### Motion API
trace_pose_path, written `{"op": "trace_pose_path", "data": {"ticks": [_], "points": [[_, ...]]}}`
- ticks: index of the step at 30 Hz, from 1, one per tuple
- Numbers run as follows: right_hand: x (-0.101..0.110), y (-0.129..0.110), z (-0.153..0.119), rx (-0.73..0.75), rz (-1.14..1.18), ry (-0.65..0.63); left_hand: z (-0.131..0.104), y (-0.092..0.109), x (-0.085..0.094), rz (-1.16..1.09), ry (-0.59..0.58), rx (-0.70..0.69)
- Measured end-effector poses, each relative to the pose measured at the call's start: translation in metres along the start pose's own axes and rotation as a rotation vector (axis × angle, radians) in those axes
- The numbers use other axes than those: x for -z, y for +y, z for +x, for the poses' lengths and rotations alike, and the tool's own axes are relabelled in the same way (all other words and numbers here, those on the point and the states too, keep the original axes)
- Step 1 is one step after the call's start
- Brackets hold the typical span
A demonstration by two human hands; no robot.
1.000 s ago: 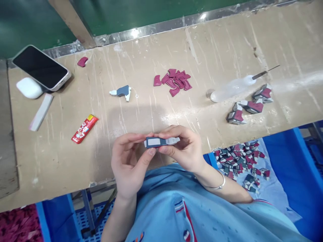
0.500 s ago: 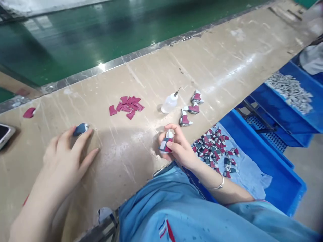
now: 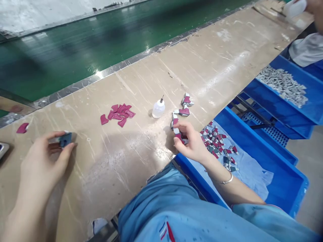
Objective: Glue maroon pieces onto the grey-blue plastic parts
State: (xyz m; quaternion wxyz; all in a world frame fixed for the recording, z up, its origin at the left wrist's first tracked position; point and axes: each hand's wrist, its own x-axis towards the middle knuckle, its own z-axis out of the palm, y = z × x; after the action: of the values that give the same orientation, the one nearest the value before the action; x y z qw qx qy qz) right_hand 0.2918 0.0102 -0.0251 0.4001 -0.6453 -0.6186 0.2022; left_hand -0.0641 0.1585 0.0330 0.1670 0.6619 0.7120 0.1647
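Between the thumb and fingers of my left hand (image 3: 42,164) is a small dark blue-grey block (image 3: 65,139), just over the table at the left. My right hand (image 3: 193,143) pinches a small white, grey and maroon block (image 3: 178,133) at the near end of a short line of similar blocks (image 3: 184,111). Their maroon faces are turned up. Left of that line stands a clear squeeze bottle (image 3: 158,109) with a thin metal tip. Farther left lies a loose heap of flat maroon pieces (image 3: 121,113).
Below the table edge at right, a blue bin (image 3: 285,181) holds many maroon and grey blocks on plastic sheeting. Another blue bin (image 3: 313,112) holds pale pieces. One maroon piece (image 3: 22,128) and a phone (image 3: 3,150) lie at far left. Another person's hand (image 3: 316,11) shows top right.
My left fingers have closed on the dark block and turned it. My right hand has brought its block to the near end of the line, maroon side now up. The view has shifted slightly.
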Motion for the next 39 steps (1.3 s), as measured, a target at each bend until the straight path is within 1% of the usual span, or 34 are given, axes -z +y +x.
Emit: {"op": "trace_pose_path", "data": {"ticks": [1,3,4,6,7,8,9,10,11,12,13,15,16,17,18,19,21,24,26,28,30,32,33,35,37,39], "points": [[0.002,0.002,0.001,0.044,-0.13,-0.009,-0.006,0.002,0.0,-0.119,0.018,0.077],[0.005,0.009,0.003,0.109,-0.345,-0.001,-0.02,0.006,-0.001,-0.369,-0.013,0.185],[0.006,0.012,0.004,0.129,-0.416,0.033,-0.028,0.008,-0.002,-0.473,-0.045,0.215],[0.007,0.019,0.006,0.152,-0.484,0.172,-0.045,0.009,-0.005,-0.623,-0.08,0.212],[0.008,0.022,0.007,0.145,-0.47,0.263,-0.053,0.008,-0.007,-0.669,-0.086,0.178],[0.007,0.024,0.008,0.115,-0.391,0.343,-0.061,0.007,-0.008,-0.697,-0.089,0.132],[0.007,0.024,0.01,0.068,-0.26,0.396,-0.068,0.004,-0.009,-0.704,-0.09,0.075],[0.005,0.022,0.013,0.015,-0.106,0.413,-0.075,0.002,-0.009,-0.683,-0.092,0.013],[0.003,0.019,0.016,-0.047,0.072,0.378,-0.08,-0.001,-0.009,-0.634,-0.1,-0.051],[0.001,0.014,0.021,-0.119,0.265,0.293,-0.085,-0.003,-0.009,-0.562,-0.113,-0.116],[-0.002,0.008,0.025,-0.195,0.457,0.177,-0.088,-0.005,-0.008,-0.476,-0.138,-0.18],[-0.009,-0.005,0.036,-0.347,0.793,-0.054,-0.091,-0.008,-0.006,-0.311,-0.249,-0.307],[-0.014,-0.012,0.041,-0.421,0.945,-0.144,-0.092,-0.01,-0.005,-0.246,-0.321,-0.373],[-0.018,-0.017,0.045,-0.477,1.064,-0.2,-0.092,-0.011,-0.005,-0.192,-0.386,-0.438],[-0.024,-0.022,0.05,-0.505,1.135,-0.22,-0.092,-0.013,-0.006,-0.141,-0.435,-0.5],[-0.029,-0.024,0.054,-0.514,1.18,-0.226,-0.092,-0.015,-0.007,-0.096,-0.459,-0.554],[-0.04,-0.024,0.062,-0.492,1.23,-0.219,-0.094,-0.02,-0.01,-0.026,-0.435,-0.623],[-0.05,-0.018,0.075,-0.405,1.255,-0.176,-0.102,-0.031,-0.014,0.024,-0.336,-0.628],[-0.052,-0.017,0.082,-0.384,1.261,-0.166,-0.112,-0.038,-0.019,0.081,-0.235,-0.585],[-0.051,-0.02,0.085,-0.414,1.278,-0.186,-0.125,-0.04,-0.027,0.176,-0.107,-0.5],[-0.049,-0.029,0.082,-0.468,1.313,-0.224,-0.14,-0.036,-0.038,0.247,0.01,-0.389],[-0.05,-0.042,0.074,-0.525,1.345,-0.27,-0.152,-0.027,-0.049,0.256,0.083,-0.309],[-0.051,-0.05,0.068,-0.55,1.356,-0.293,-0.156,-0.022,-0.052,0.239,0.111,-0.294],[-0.055,-0.065,0.055,-0.583,1.365,-0.335,-0.158,-0.016,-0.056,0.181,0.107,-0.315],[-0.062,-0.081,0.041,-0.605,1.379,-0.376,-0.155,-0.015,-0.054,0.106,0.055,-0.335],[-0.072,-0.094,0.027,-0.638,1.404,-0.465,-0.15,-0.017,-0.05,0.016,0.008,-0.348]]}}
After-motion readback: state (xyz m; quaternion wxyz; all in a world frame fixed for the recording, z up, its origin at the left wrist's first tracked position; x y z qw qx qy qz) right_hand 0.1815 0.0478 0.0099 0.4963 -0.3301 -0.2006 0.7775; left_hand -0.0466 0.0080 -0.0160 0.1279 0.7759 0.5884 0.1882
